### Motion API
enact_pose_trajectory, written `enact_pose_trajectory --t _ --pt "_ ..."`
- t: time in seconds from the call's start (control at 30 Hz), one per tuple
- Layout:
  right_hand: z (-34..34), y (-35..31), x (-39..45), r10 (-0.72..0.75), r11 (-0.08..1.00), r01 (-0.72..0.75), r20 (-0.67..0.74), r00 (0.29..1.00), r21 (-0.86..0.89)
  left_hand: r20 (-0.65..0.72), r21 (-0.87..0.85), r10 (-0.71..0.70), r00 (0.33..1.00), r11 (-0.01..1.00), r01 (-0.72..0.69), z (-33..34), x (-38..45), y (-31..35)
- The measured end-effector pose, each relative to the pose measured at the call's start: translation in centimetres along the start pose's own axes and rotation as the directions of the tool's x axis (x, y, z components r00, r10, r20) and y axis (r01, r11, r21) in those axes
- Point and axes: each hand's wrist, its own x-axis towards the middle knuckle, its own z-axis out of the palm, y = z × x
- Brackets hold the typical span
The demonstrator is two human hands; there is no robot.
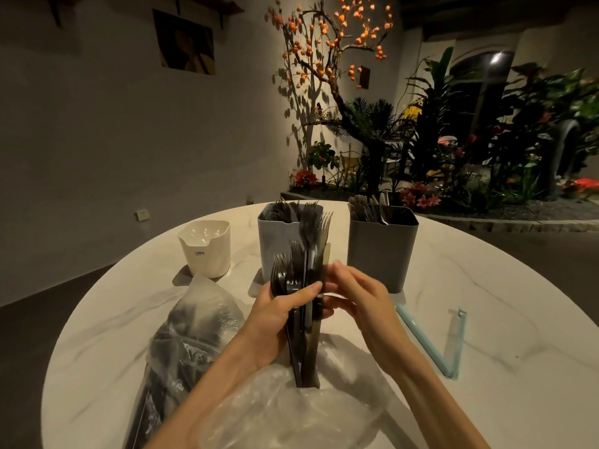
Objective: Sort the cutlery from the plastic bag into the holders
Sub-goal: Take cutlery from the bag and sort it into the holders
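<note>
Left hand clasps slim dark metal forks; right hand pinches them.

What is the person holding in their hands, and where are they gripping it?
A bundle of forks, tines up. The left hand grips it around the handles, mid-length; the right hand pinches the same handles from the other side.

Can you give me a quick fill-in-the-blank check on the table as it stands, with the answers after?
1. The left hand grips an upright bundle of ____.
2. The white holder holds ____ cutlery.
3. The light grey holder stands ____ the white holder and the dark grey holder.
4. The plastic bag lies on the ____ side of the table.

Answers: forks; no; between; left
</note>
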Motion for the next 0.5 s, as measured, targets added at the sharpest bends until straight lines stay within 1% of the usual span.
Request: enact_pose_trajectory --t 0.03,0.1,0.2,0.3,0.4,0.5 --pt "0.2 -0.3 -0.2 -0.029 0.999 0.029 -0.015 0.999 -0.029 0.01 0.012 0.004 1.0 1.0 -0.004 0.2 -0.1 0.0" --pt "0.4 -0.3 -0.2 -0.057 0.996 0.051 -0.092 0.994 -0.067 0.023 0.02 0.0 1.0 1.0 0.0 0.5 -0.2 0.0" --pt "0.1 0.0 0.0 -0.032 0.999 0.031 -0.229 0.973 -0.007 -0.003 0.019 -0.017 1.0 1.0 0.017 0.6 -0.2 0.0" --pt "-0.8 -0.2 0.5 0.018 0.997 0.011 -0.344 0.939 0.082 -0.013 -0.048 -0.042 0.999 0.998 0.041 0.6 -0.2 0.1" --pt "-1.6 -0.5 0.8 0.026 0.994 0.015 -0.372 0.928 0.107 -0.031 -0.038 -0.057 0.998 0.998 0.056 0.6 -0.2 0.2" --pt "-1.7 -0.7 0.6 0.058 0.975 0.011 -0.304 0.951 0.221 -0.04 -0.013 -0.069 0.997 0.998 0.068 0.8 -0.5 0.3"
